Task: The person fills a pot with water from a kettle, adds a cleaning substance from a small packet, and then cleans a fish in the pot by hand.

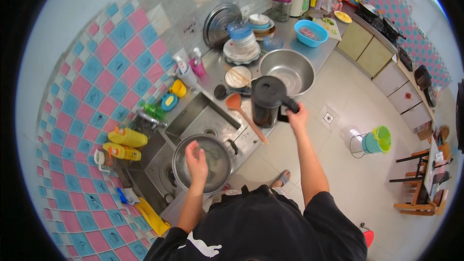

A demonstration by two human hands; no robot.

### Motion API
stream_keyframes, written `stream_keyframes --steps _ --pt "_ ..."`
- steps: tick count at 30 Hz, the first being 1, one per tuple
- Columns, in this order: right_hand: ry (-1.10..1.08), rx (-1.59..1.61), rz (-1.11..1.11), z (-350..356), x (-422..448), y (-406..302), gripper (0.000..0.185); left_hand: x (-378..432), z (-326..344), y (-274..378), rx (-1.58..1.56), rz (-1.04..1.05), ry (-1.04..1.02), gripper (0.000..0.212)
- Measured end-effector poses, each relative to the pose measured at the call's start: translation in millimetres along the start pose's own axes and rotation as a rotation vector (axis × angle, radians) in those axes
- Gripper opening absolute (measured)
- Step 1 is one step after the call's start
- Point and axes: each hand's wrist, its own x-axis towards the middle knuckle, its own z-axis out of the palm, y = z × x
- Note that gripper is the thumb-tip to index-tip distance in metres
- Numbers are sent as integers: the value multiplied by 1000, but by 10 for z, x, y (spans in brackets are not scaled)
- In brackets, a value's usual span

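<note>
My right hand point(298, 119) grips the handle of a dark jug with a black lid point(268, 91); it may be a kettle or a blender jar. The jug is at the front edge of the steel counter, beside a wooden-handled spatula point(234, 100) with a reddish-brown head. Over a large metal pot point(223, 181) my left hand point(197, 161) is raised, holding nothing, its fingers apart. Cloudy liquid shows inside the pot, which stands over the double steel sink point(201, 116). Behind the jug is a wide steel basin point(290, 69).
Stacked plates point(241, 50), a white bowl point(238, 77) with chopsticks, and a blue plastic basin point(311, 33) holding pinkish food line the counter. Yellow bottles point(127, 137) stand along the tiled wall. A green-and-teal bucket point(377, 139) is on the floor to the right.
</note>
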Motion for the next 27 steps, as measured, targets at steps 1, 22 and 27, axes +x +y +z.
stream_keyframes --steps 1,22,27 --pt "-6 107 64 34 -7 54 25 -29 161 96 0 14 -30 31" --pt "132 342 434 -2192 490 558 22 295 2445 540 144 -77 -332 35" --pt "243 235 352 -2320 1052 718 24 651 3032 214 -55 -382 -333 49"
